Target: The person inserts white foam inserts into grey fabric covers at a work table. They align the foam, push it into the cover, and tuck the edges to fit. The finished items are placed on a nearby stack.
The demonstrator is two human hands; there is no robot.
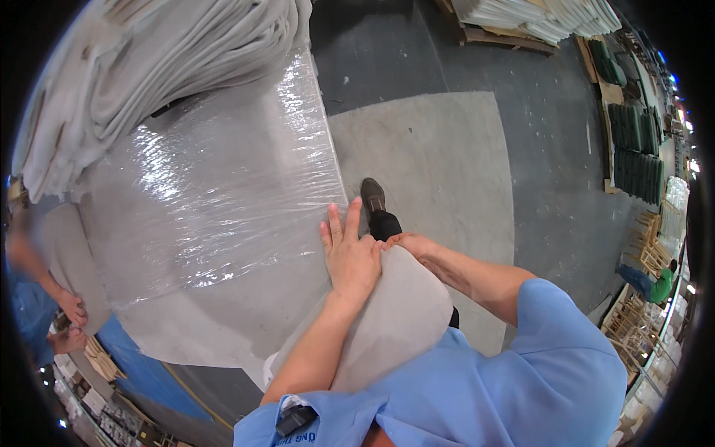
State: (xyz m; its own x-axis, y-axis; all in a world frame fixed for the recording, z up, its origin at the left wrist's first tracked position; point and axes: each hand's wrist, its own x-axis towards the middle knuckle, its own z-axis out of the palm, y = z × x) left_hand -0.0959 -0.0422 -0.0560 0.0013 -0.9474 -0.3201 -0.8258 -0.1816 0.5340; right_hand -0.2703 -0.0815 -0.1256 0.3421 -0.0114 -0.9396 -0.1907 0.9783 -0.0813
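While the left hand point(350, 257) lies flat with fingers spread wide, its palm pressing on a grey sheet point(387, 320) at the corner of the wrapped stack point(216, 223), the right hand point(410, 242) pinches the sheet's upper edge just beside it, fingers closed narrow on the material. The sheet runs from that corner down toward the person's blue shirt point(521, 372), sagging between the stack's edge and the body, so most of it hangs off rather than rests on the stack. Clear film point(223, 171) covers the stack's top and glares under the lights; more grey sheets point(164, 52) lie heaped at its far side.

Judging from this, the step in hand is handling a single sheet at the stack's near corner, though whether it goes on or comes off cannot be told. The next move would call for both hands working together: the flat palm keeping the sheet from sliding on the slick film, the pinching hand carrying the edge without folding it.

Another person's hands point(71, 320) work at the stack's left side. A shoe point(372, 195) stands on the grey floor point(447, 164) below, and pallets point(521, 33) sit well apart.
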